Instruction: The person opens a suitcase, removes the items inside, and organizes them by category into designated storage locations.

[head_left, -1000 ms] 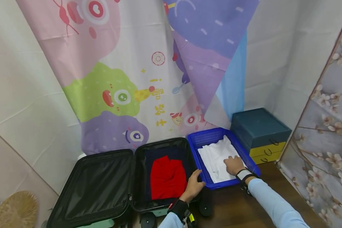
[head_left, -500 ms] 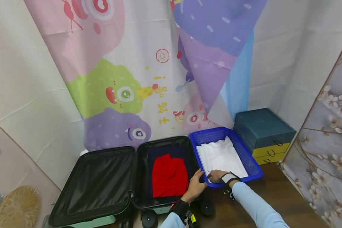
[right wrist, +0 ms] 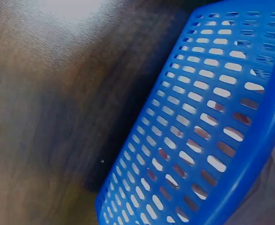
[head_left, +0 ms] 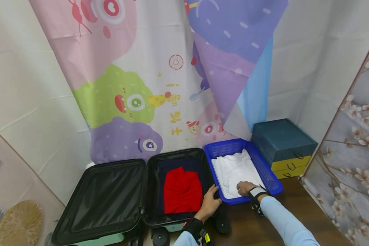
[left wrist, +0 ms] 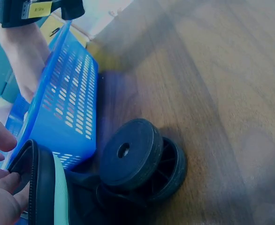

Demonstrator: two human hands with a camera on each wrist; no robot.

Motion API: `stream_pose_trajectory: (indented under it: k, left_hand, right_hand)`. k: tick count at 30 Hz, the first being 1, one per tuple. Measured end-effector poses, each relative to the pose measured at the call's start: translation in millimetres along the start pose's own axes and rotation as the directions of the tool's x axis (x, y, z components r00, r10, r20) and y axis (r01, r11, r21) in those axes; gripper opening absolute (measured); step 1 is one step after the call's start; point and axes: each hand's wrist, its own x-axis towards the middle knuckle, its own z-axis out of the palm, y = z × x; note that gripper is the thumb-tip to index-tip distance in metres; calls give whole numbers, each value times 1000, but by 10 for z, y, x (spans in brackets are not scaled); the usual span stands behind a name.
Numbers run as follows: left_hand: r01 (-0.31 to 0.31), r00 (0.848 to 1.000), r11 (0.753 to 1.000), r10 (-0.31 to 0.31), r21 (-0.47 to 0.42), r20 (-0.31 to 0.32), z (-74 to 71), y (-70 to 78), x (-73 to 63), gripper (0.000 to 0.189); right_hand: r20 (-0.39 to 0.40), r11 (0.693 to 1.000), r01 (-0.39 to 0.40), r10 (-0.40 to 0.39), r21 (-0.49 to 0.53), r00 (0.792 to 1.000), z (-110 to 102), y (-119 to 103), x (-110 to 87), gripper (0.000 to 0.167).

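1. Head view: a black-lined suitcase was seen spread in two halves, with a blue basket just beside its right half.
2. A red garment was laid in that half, over dark cloth.
3. White cloth was contained in the basket, spread nearly flat, with uneven edges.
4. The white cloth appeared to be touched by the right hand, whose fingers were bent; whether any fabric was pinched could not be told, since the fingertips were hidden.
5. The left hand was placed at the suitcase's near corner, next to the basket, its fingers parted and slightly bent; whether the rim was gripped could not be told.
6. Progress was judged to be partial: the red garment and dark cloth were already stowed in the suitcase, while the white cloth was in the basket under the right hand, its handling seemingly unfinished and some straightening probably left.
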Motion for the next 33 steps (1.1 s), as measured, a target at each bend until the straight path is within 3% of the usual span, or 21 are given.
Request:
stream_pose_trajectory:
  k: [3,5,7,10,12,16,18,21,24,26,30,33]
  left_hand:
    - [-26,999,999,27,18,-35,-53,-38,-40,58]
    - [-42,996,999,44,16,-77,-92,-80,-74,57]
    - [-53,989,999,54,12,-138,-138,-134,-112,53]
    - [-61,967,998,58,-1,-248,-233,-202,-169,49]
    - [-62,949,998,60,4,-310,-320,-242,-205,46]
    - [-46,937,999,38,-15,-347,-553,-301,-299,45]
    - [-18,941,1000,10,-18,-338,-686,-341,-365,46]
    - [10,942,998,10,60,-336,-889,-408,-463,47]
    - [20,932,985,43,171,-359,-1065,-489,-545,49]
    - [32,923,975,56,221,-381,-1157,-531,-589,50]
    - [76,907,969,32,237,-419,-1249,-585,-649,49]
    - [117,907,962,-1,248,-422,-1241,-596,-671,48]
  right_hand:
    - [-68,999,42,-41,12,997,22,-47,-19,26]
    - [-117,998,41,-35,46,992,-137,-295,-201,24]
    - [-230,994,96,-83,46,970,-251,-524,-357,22]
    - [-409,981,192,-172,8,896,-400,-869,-528,19]
    - [-528,969,241,-231,-50,817,-421,-1031,-555,19]
    - [-667,953,292,-268,-79,695,-438,-1327,-582,21]
    - [-704,944,325,-271,-60,657,-430,-1460,-600,23]
    - [-723,918,393,-308,-54,619,-368,-1618,-603,25]
    - [-698,880,472,-366,-45,616,-284,-1769,-617,27]
    - [-657,857,515,-396,-13,641,-221,-1867,-634,29]
    - [-518,844,529,-415,87,748,-87,-2021,-673,34]
    - [-376,875,465,-389,133,841,-6,-2100,-707,39]
